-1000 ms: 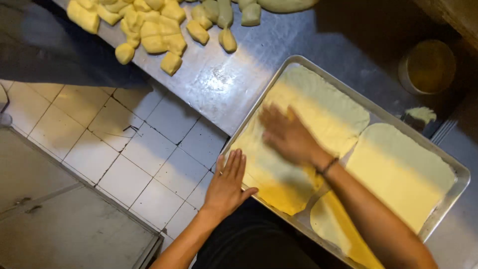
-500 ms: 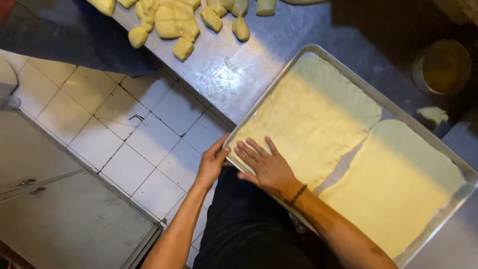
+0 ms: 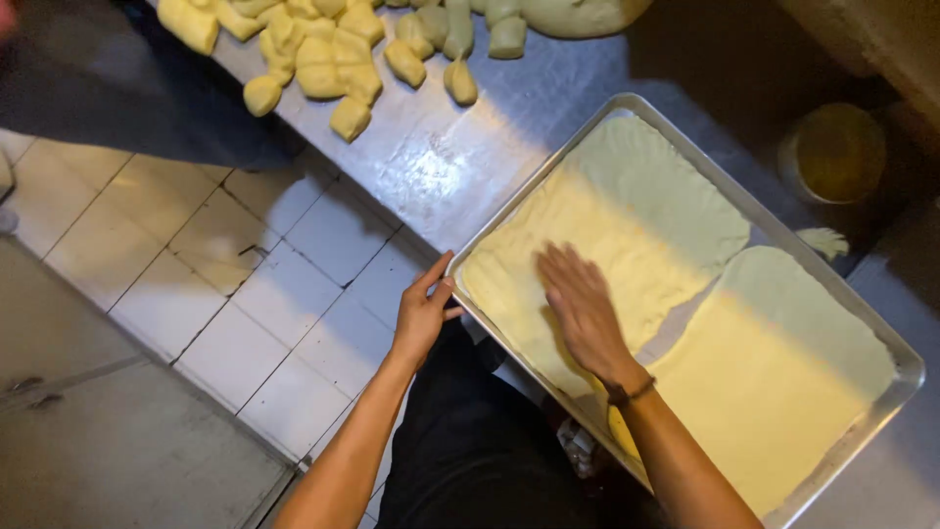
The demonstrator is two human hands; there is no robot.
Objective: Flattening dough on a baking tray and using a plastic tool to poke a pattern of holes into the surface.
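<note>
Right hand [image 3: 580, 304] laid flat, fingers spread, on upper dough sheet [image 3: 627, 230] in metal tray [image 3: 911, 377], frame centre. Left hand [image 3: 423, 312] held open against tray's left rim, nothing pinched. Two sheets already spread; gap seen between them, corners unfilled. Dough pieces [image 3: 333, 49] left uncut-off only partly at top edge. Yellow container [image 3: 832, 152], upper right, dim.
</note>
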